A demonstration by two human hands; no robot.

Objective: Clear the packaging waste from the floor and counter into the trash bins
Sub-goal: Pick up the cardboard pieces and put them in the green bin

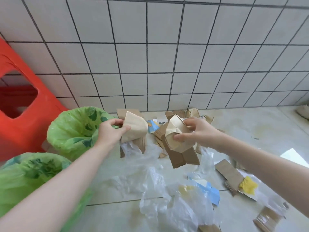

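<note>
pale tiled floor (250, 128): left hand (111, 132) and right hand (195, 133) each pinch light, stiff cardboard scraps (177, 131); limp plastic film (167, 203) at 6 o'clock needs bunching.

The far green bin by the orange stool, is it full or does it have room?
Room left: the far green bin gapes open, liner sagging inward, no waste visible inside.

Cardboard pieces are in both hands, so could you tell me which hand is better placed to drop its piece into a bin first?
Left. The left hand holds its cardboard right beside the far bin.
</note>
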